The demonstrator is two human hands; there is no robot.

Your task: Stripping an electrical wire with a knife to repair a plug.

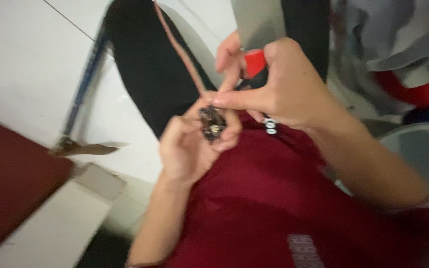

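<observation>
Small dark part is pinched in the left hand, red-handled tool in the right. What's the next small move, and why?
Probably steady the small dark metallic part higher in the left hand first. The right hand, gripping the red-handled tool, already presses a fingertip on the part, and the blur hides where the tool's tip sits.

Small metal part [212,122] in left hand [189,144] fingertips; right hand [279,84] just above-right, touching it; both over lap, floor [21,54] left.
</observation>
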